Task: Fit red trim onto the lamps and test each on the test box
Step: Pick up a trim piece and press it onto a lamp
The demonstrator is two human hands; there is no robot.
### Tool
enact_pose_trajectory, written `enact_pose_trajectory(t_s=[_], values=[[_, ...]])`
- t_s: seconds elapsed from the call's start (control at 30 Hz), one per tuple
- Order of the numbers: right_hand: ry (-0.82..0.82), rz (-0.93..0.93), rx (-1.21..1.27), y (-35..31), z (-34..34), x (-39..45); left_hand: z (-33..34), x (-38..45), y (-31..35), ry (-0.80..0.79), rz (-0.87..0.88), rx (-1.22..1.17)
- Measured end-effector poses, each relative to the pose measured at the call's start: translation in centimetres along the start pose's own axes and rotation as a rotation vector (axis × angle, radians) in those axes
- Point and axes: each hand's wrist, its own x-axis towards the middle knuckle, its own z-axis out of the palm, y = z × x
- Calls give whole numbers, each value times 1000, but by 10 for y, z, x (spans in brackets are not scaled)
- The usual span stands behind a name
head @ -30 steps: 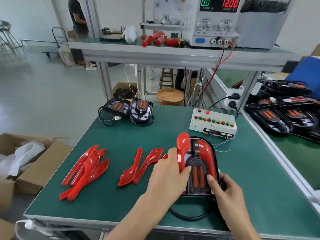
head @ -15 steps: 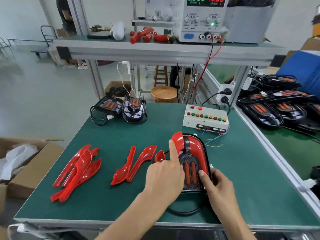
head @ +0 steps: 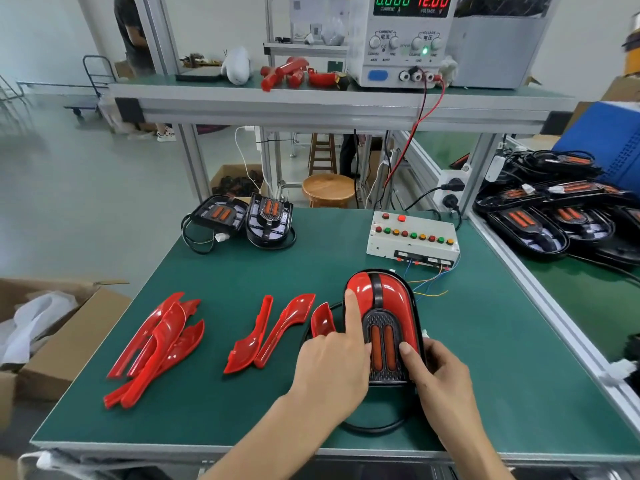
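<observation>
Open green mat [head: 485, 358] was left along the table's right edge; the left-front corner was blocked by piled glossy red plastic trim pieces [head: 156, 344], the far edge by the white button-studded test box [head: 412, 240].

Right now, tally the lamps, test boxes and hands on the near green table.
Lamp: 3
Test box: 1
Hands: 2
Total: 6

"0.000", "12.00" on power supply [head: 401, 39]
</observation>
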Motion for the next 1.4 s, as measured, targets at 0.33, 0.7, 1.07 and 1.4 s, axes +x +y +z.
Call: enact_pose_trajectory(t_s=[0.33, 0.7, 1.07, 1.4], values=[[-17, 5, -21, 0, -1, -1, -5, 3, -8, -84, -117, -204], [-24, -13, -37, -3, -1, -2, 0, -3, -9, -25, -112, -269], [-5, -22, -62, 2, 0, -2, 5, -1, 1, 39, -192, -50], [-2, -33, -69, 6, 1, 0, 8, -2, 4, 41, -157, -1]])
